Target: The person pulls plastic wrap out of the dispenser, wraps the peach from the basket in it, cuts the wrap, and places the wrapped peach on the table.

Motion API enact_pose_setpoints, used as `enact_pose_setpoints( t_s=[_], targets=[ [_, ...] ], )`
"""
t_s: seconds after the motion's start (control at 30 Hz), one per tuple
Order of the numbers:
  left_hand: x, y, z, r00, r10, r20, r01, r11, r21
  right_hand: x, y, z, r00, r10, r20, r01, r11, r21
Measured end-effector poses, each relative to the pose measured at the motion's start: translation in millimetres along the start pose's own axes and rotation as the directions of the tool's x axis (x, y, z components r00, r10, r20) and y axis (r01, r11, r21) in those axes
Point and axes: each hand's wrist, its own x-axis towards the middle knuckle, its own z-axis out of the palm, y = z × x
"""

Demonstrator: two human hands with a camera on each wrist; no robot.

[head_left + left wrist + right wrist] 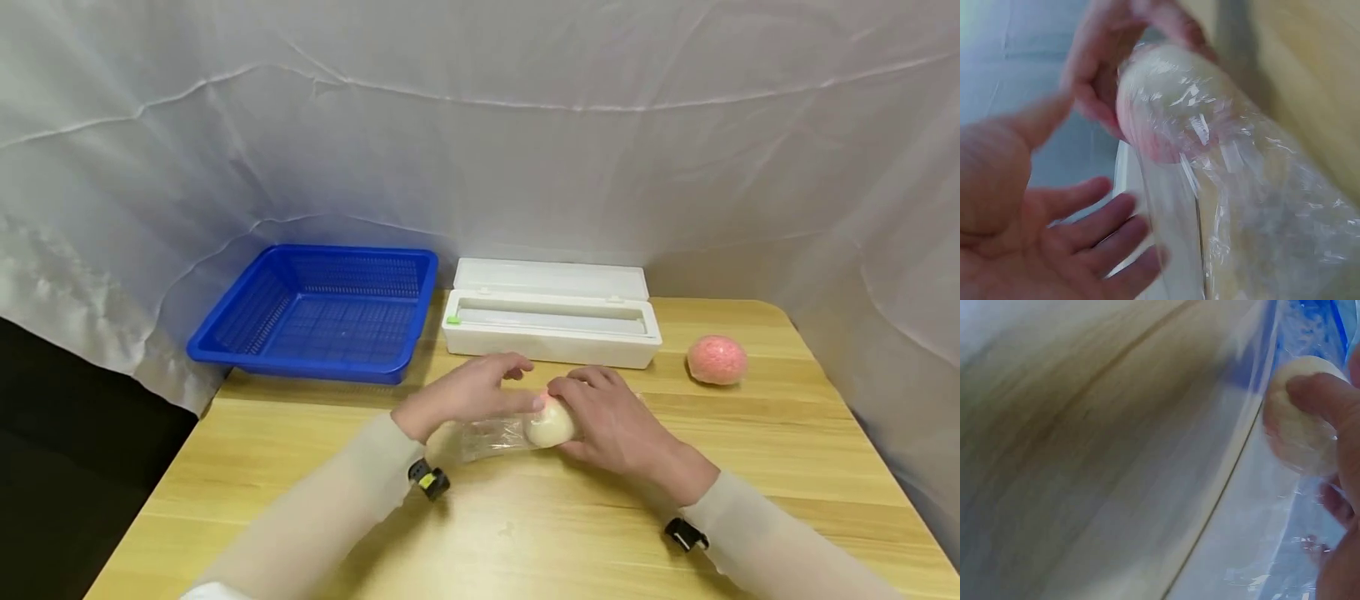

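Note:
A pale, pink-tinged fruit that looks like a peach (549,425) sits over the wooden table, with clear plastic film (491,437) around it and trailing to the left. My right hand (613,423) grips the fruit from the right; in the right wrist view its thumb (1322,394) presses on the fruit's pale side. Just left of the fruit is my left hand (480,392), fingers loosely extended and holding nothing. The left wrist view shows that palm (1004,256) facing the crinkled film (1285,212); whether a fingertip touches the film is unclear.
Behind the hands stands an open white film dispenser box (551,340), lid tipped back, with a green slider (453,320) at its left end. A blue plastic basket (322,368) is at the back left. Another pink, peach-like fruit (717,360) lies at the right.

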Motion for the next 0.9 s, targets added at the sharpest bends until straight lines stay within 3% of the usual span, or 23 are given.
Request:
enact_pose_setpoints(
  t_s=[0.07, 0.13, 0.27, 0.33, 0.4, 0.5, 0.63, 0.73, 0.8, 0.83, 0.9],
  targets=[
    [10.0, -0.2, -3.7, 0.987, -0.022, 0.157, 0.039, 0.994, -0.104, -0.9, -3, -2, 0.996, -0.069, -0.054, 0.067, 0.997, -0.032],
    [17.9, -3.7, -5.1, 0.960, -0.008, 0.280, 0.064, 0.979, -0.193, -1.2, -6, -4, 0.987, -0.130, -0.095, 0.124, 0.990, -0.063],
    [27.2, -9.9, -4.0, 0.906, 0.061, 0.419, 0.096, 0.934, -0.344, -2.7, -9, -7, 0.959, -0.225, -0.170, 0.207, 0.971, -0.119],
    [28.7, -9.3, -3.1, 0.892, 0.094, 0.441, 0.098, 0.914, -0.393, -4.1, -10, -8, 0.948, -0.252, -0.196, 0.226, 0.963, -0.145],
    [29.7, -8.3, -1.5, 0.893, 0.112, 0.435, 0.096, 0.899, -0.428, -5.6, -9, -10, 0.941, -0.263, -0.213, 0.230, 0.959, -0.168],
    [29.2, -4.5, 0.0, 0.918, 0.104, 0.382, 0.079, 0.898, -0.432, -8.0, -8, -12, 0.941, -0.258, -0.220, 0.216, 0.956, -0.198],
    [27.2, -1.9, -0.7, 0.946, 0.094, 0.310, 0.040, 0.917, -0.398, -10.6, -1, -16, 0.940, -0.243, -0.238, 0.192, 0.956, -0.220],
    [23.6, -4.7, -4.1, 0.960, 0.095, 0.265, 0.010, 0.929, -0.371, -13.9, 8, -23, 0.925, -0.193, -0.328, 0.142, 0.974, -0.174],
    [20.3, -7.2, -7.2, 0.965, 0.098, 0.241, -0.004, 0.932, -0.363, -19.5, 15, -30, 0.915, -0.076, -0.396, 0.053, 0.996, -0.067],
    [18.6, -8.4, -8.8, 0.967, 0.101, 0.232, -0.009, 0.930, -0.367, -23.0, 17, -34, 0.913, 0.021, -0.407, -0.008, 0.999, 0.033],
    [15.6, -10.8, -11.6, 0.969, 0.103, 0.222, -0.012, 0.925, -0.379, -30.2, 20, -41, 0.901, 0.242, -0.360, -0.158, 0.956, 0.249]
  ],
)
